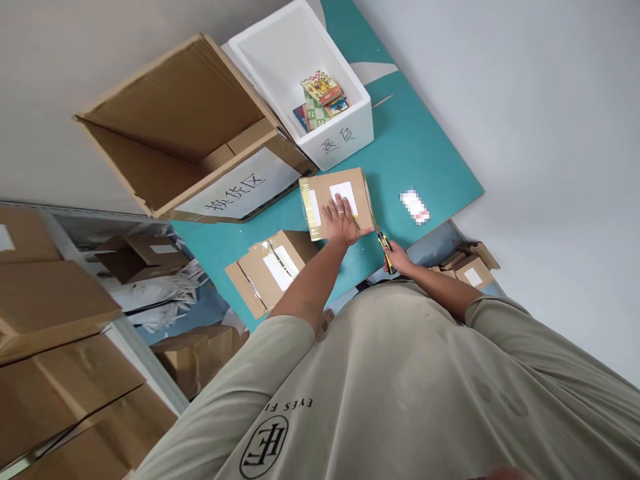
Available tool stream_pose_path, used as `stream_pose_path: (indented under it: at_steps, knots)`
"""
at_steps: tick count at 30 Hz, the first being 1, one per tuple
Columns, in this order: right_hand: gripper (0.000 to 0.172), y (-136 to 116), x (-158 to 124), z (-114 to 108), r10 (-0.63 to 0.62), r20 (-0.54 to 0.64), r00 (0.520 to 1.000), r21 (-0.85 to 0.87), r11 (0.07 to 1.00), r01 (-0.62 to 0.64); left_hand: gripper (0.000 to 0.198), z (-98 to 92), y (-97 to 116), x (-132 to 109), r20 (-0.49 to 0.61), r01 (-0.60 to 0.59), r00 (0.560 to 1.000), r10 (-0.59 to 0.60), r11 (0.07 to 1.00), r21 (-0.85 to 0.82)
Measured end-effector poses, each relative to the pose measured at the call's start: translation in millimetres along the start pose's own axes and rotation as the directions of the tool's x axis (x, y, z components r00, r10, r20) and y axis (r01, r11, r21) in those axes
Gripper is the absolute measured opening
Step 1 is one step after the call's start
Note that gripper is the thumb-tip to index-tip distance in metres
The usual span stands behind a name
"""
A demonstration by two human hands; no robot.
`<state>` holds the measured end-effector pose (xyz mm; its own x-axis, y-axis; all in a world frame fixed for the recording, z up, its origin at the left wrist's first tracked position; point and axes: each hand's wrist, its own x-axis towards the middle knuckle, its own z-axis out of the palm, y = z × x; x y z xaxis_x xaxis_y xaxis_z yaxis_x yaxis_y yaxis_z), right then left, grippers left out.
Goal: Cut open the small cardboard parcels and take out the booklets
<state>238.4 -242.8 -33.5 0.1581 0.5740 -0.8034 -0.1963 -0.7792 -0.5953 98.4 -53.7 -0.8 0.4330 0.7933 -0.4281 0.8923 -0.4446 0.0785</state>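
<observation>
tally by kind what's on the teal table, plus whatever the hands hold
small taped cardboard parcels: 2 (one under left hand)
large open cardboard box: 1
white foam box: 1
small white blurred item: 1
yellow-black cutter, in right hand: 1
total: 6

A teal tabletop (425, 153) ran from the centre toward 1 o'clock, with pale grey floor (550, 133) at 3 o'clock. At 8 o'clock, brown cartons (60, 373) sat stacked on a pale shelf frame (145, 363). A plain beige surface (50, 67) spread at 10 o'clock. Light was soft and even.

Bare teal table (425, 153) right of parcel (325, 185), foam box (350, 137) behind
</observation>
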Motion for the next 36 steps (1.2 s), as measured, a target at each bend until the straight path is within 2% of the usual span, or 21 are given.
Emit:
stream_pose_path:
  at_steps: [5,10,15,19,23,26,29,32,36]
  knots:
    - [0.021,20.0,-4.9,31.8,-0.033,-0.107,0.994,0.021,0.999,0.036,0.153,7.2,1.3,3.3,0.006,0.021,1.000,-0.021,1.000,0.000]
    - [0.020,45.9,-20.8,41.2,-0.029,-0.032,0.999,-0.042,0.999,0.028,0.154,7.2,7.0,11.5,0.003,0.035,0.999,-0.035,0.999,0.012]
    - [0.015,47.1,-18.2,16.2,-0.043,-0.192,0.980,-0.011,0.999,0.042,0.149,-3.3,3.8,16.8,0.027,0.006,1.000,-0.006,1.000,0.017]
    - [0.021,38.6,-3.3,-11.0,-0.029,-0.238,0.971,-0.010,1.000,0.027,0.137,-15.7,-4.8,12.4,0.033,-0.055,0.998,0.055,0.998,0.013]
    - [0.030,32.2,14.3,-29.6,-0.072,-0.254,0.965,-0.216,0.976,0.016,0.122,-19.2,0.9,7.3,0.063,-0.231,0.971,0.229,0.972,0.036]
    - [0.036,20.9,30.6,-41.4,-0.132,-0.232,0.964,-0.465,0.885,0.009,0.105,-13.4,13.4,5.4,0.120,-0.354,0.931,0.345,0.933,0.066]
    - [0.044,5.6,46.0,-53.1,-0.156,-0.209,0.965,-0.601,0.799,0.000,0.085,-3.9,20.2,0.2,0.111,-0.357,0.931,0.348,0.930,0.084]
    - [0.048,-6.1,56.7,-63.0,-0.191,-0.176,0.966,-0.699,0.715,0.014,0.071,6.6,13.7,-13.1,0.081,-0.357,0.933,0.350,0.928,0.107]
    - [0.059,-12.5,63.1,-69.5,-0.207,-0.121,0.971,-0.803,0.595,0.027,0.065,21.3,-5.4,-39.9,0.067,-0.364,0.931,0.360,0.928,0.083]
